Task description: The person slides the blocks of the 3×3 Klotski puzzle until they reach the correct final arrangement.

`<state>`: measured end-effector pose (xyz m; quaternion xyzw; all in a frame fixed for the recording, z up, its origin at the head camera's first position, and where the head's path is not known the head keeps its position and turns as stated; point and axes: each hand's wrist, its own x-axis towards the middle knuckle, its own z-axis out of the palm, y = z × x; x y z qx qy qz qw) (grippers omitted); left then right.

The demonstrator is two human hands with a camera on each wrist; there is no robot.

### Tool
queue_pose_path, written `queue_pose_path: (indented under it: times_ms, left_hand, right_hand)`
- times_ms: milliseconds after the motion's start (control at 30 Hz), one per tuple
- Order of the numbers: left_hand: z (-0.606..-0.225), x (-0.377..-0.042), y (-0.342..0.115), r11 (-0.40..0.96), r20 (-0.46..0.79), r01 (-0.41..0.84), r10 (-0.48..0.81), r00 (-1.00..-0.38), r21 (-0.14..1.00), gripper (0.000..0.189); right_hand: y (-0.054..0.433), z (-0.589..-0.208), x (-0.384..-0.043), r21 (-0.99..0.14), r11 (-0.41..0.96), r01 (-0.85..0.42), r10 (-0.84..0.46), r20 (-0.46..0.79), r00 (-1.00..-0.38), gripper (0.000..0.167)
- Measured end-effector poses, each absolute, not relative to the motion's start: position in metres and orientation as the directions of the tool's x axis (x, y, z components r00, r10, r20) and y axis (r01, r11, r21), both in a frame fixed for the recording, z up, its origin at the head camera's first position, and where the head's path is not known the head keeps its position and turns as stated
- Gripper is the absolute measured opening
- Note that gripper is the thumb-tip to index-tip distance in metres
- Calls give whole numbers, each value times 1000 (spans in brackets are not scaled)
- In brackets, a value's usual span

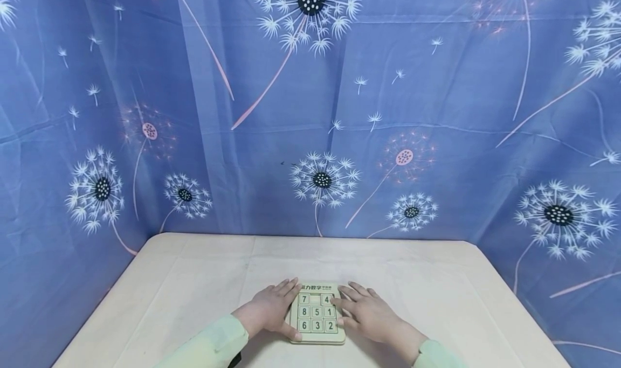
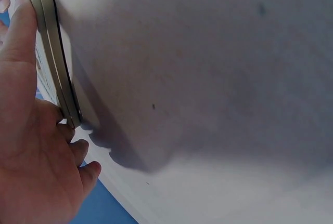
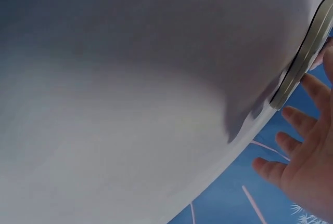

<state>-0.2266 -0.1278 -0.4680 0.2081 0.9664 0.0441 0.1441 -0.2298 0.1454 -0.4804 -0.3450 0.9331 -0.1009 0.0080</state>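
Observation:
A pale sliding number puzzle lies on the table with its printed heading at the far end. Its rows read 7, a gap, 4; then 8, 5, 1; then 6, 3, 2. My left hand holds the puzzle along its left side, thumb on the near corner and fingers around the far corner. On the other side is my right hand, its fingers spread and its index fingertip touching the right edge of the 4 tile. From the right wrist, the puzzle's side shows beside extended fingers.
A cream-coloured table with rounded far corners carries the puzzle near its front. Blue cloth printed with dandelions hangs behind the table and along both sides. Something small and dark shows under the left sleeve.

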Motion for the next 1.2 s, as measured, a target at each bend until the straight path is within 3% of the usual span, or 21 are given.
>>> queue_pose_path:
  times_ms: [1200]
  left_hand:
    - [-467,-226,-127,911,-256,398,413,-874,109,115]
  right_hand:
    - [128,-480,-228,-197,747,-635,-643,26,-765,54]
